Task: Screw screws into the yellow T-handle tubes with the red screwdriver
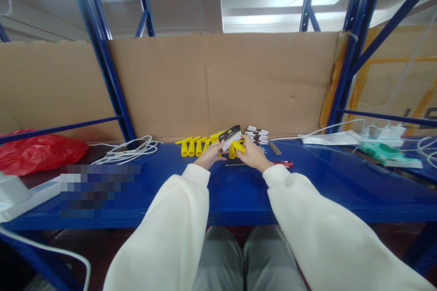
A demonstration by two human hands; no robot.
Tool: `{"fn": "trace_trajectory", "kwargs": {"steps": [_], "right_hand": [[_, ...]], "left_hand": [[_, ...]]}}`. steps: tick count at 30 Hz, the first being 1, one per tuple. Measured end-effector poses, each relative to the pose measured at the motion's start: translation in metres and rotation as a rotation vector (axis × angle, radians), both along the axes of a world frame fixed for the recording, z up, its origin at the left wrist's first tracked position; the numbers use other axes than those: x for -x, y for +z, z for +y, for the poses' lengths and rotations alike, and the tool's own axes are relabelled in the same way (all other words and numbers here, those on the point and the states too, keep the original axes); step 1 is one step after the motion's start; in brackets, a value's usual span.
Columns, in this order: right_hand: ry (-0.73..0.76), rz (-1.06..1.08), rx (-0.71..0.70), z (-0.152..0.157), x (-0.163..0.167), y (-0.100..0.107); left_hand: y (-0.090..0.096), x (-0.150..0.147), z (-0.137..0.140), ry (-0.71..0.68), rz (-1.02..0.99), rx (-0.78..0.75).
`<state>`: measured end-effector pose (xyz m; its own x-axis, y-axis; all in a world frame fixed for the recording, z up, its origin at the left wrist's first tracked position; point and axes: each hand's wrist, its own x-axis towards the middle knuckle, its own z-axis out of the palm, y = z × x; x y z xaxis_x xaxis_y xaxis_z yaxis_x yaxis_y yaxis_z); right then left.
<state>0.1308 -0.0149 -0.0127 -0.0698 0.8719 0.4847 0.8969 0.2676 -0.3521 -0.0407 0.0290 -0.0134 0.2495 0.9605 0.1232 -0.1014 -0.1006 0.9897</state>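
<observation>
Between my hands, over the blue table, is a small black-and-white printed packet (230, 137). My left hand (209, 156) is closed on its left side. My right hand (253, 153) is closed around a yellow tool with a round handle (238, 147), right against the packet; its far end is hidden. Just behind my left hand stands a row of similar yellow tools (191, 148), each with a thick tubular handle. Behind my right hand lies a stack of black-and-white packets (256, 135). A screwdriver with a red handle (284, 163) lies under my right wrist, its shaft pointing left.
A flat grey bar (274, 148) lies right of the stack. On the left are a coiled white cable (131, 151), a red plastic bag (44, 151) and a blurred-out patch. A cardboard panel (218, 86) closes off the back. White cables and a green-and-white package (387, 153) are at right.
</observation>
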Motion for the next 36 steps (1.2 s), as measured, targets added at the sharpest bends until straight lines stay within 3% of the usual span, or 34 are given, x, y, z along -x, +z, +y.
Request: {"fn": "trace_trajectory", "kwargs": {"steps": [7, 14, 18, 23, 29, 33, 36], "right_hand": [[-0.016, 0.051, -0.018, -0.001, 0.002, 0.001], [0.017, 0.022, -0.019, -0.002, 0.002, 0.000], [0.117, 0.055, -0.055, 0.003, 0.000, -0.004], [0.147, 0.366, -0.123, 0.023, -0.009, -0.011], [0.270, 0.815, 0.071, 0.046, -0.015, -0.020], [0.283, 0.968, -0.015, 0.055, -0.013, -0.022], [0.291, 1.062, 0.026, 0.059, -0.011, -0.024]], "left_hand": [[0.000, -0.003, -0.008, -0.195, 0.016, 0.074], [-0.001, -0.007, -0.009, -0.223, -0.026, 0.106], [0.001, -0.006, -0.006, -0.143, -0.119, 0.111], [0.009, -0.001, -0.003, -0.058, -0.279, 0.126], [0.013, -0.002, -0.007, -0.012, -0.277, 0.169], [0.015, -0.005, -0.011, 0.025, -0.288, 0.169], [0.016, -0.006, -0.013, 0.065, -0.283, 0.161]]}}
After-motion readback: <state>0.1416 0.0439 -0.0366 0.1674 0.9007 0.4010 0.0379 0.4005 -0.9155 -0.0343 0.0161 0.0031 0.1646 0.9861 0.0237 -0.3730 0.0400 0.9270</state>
